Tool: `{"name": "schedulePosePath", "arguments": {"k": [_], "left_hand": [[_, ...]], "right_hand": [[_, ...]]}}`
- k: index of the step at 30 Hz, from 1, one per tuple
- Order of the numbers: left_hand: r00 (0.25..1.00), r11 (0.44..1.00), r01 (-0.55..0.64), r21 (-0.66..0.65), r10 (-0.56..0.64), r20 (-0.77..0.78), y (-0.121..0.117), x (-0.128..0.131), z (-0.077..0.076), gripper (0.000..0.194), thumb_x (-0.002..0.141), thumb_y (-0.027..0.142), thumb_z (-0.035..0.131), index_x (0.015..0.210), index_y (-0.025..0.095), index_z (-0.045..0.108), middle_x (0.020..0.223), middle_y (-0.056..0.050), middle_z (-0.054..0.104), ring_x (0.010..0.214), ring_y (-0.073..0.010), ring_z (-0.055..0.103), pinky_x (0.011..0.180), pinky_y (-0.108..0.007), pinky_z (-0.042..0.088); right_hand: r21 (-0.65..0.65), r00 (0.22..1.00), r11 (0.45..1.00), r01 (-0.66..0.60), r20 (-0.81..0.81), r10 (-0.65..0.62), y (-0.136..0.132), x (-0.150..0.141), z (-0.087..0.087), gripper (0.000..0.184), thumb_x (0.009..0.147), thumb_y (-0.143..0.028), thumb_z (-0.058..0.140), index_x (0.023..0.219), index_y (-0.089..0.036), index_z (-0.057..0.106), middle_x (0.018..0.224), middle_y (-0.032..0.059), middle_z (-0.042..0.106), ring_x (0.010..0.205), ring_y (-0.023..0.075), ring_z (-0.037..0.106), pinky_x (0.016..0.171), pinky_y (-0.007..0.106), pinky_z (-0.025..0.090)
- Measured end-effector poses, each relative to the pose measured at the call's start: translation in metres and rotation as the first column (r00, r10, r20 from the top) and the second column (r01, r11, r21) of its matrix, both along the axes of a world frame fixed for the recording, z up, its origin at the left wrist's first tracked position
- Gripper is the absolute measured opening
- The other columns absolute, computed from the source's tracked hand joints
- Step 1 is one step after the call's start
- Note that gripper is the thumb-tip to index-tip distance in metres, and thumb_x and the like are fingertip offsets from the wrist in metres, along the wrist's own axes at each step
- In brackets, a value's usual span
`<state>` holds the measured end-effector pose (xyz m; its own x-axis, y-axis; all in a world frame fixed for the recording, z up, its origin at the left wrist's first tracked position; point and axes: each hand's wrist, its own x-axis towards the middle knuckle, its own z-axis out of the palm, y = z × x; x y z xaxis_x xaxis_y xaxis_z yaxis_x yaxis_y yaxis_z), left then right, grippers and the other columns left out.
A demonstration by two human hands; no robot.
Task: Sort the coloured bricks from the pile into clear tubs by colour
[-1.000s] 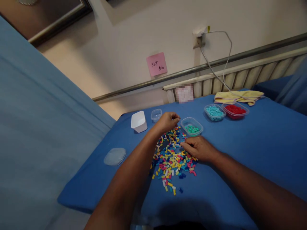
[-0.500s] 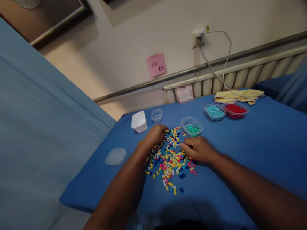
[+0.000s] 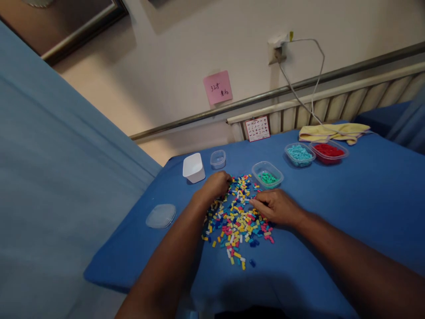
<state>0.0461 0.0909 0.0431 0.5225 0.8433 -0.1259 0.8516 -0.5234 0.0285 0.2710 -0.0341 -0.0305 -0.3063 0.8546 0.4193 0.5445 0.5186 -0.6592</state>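
Note:
Small toy bricks [image 3: 244, 221] in yellow, white, blue, pink and other colours lie in a loose heap on the blue-covered table [image 3: 315, 199]. My left hand [image 3: 217, 184] rests at the heap's upper left, its fingers curled down among the bricks; what they hold, if anything, is hidden. Over the right edge of the heap is my right hand [image 3: 275, 206], thumb and fingers pinched together, with nothing clearly visible between them. Just beyond it stands a clear tub [image 3: 280, 179] with green bricks in the bottom.
Farther right stand a tub of light-blue bricks [image 3: 299, 154] and a tub of red bricks [image 3: 328, 151], before a yellow cloth [image 3: 335, 132]. A white container [image 3: 194, 168], a small clear tub [image 3: 218, 158] and clear lids [image 3: 161, 216] lie left. A radiator [image 3: 332, 105] runs behind.
Both hands keep nearly the same place and pose. The whole view has shifted very slightly; no brick has visibly been moved.

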Motion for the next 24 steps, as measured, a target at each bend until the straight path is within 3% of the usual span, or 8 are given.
{"name": "schedulePosePath", "arguments": {"k": [7,10,15,18,24], "left_hand": [[0.996,0.995,0.069,-0.066,-0.072,-0.049,0.014,-0.005,0.003,0.044,0.077,0.011,0.060,0.113,0.023,0.083,0.110,-0.011,0.081,0.091,-0.0244,0.073,0.078,-0.028,0.050],[0.998,0.995,0.049,-0.082,-0.051,-0.030,0.015,-0.010,0.004,0.048,0.074,0.009,0.063,0.116,0.023,0.081,0.112,-0.010,0.081,0.093,-0.0245,0.072,0.078,-0.028,0.050],[0.998,0.996,0.008,-0.085,-0.003,0.063,0.013,-0.016,0.008,0.037,0.085,0.017,0.061,0.117,0.021,0.080,0.110,-0.010,0.081,0.092,-0.0230,0.072,0.079,-0.027,0.050],[0.998,0.997,0.008,-0.071,-0.004,0.059,0.011,-0.012,0.008,0.035,0.090,0.021,0.057,0.116,0.021,0.081,0.112,-0.010,0.081,0.095,-0.0233,0.072,0.082,-0.028,0.051],[0.998,0.999,-0.029,-0.026,0.028,-0.050,0.011,0.007,0.004,0.031,0.087,0.022,0.061,0.110,0.023,0.083,0.111,-0.011,0.081,0.094,-0.0257,0.073,0.081,-0.030,0.052]], "right_hand": [[-0.011,1.000,1.000,-0.003,-0.002,0.003,0.001,0.000,-0.001,0.054,0.106,-0.047,0.051,0.059,-0.020,0.046,0.055,-0.0028,0.048,0.051,0.0107,0.040,0.057,0.031,0.022],[-0.001,1.000,1.000,-0.003,-0.003,0.003,0.002,0.000,-0.002,0.053,0.105,-0.045,0.052,0.059,-0.020,0.048,0.055,-0.0025,0.050,0.051,0.0108,0.040,0.057,0.032,0.022],[-0.032,1.000,0.999,-0.004,-0.005,0.004,0.002,0.000,-0.002,0.052,0.105,-0.046,0.052,0.060,-0.020,0.049,0.057,-0.0022,0.051,0.053,0.0113,0.042,0.057,0.031,0.023],[-0.039,1.000,0.999,0.004,-0.002,-0.004,0.001,0.000,-0.001,0.052,0.105,-0.046,0.052,0.059,-0.020,0.047,0.056,-0.0023,0.050,0.052,0.0113,0.042,0.057,0.031,0.024],[-0.042,1.000,0.999,-0.006,-0.002,0.006,0.001,0.000,-0.001,0.052,0.105,-0.045,0.052,0.059,-0.020,0.047,0.056,-0.0016,0.052,0.053,0.0117,0.044,0.057,0.031,0.025]]}}
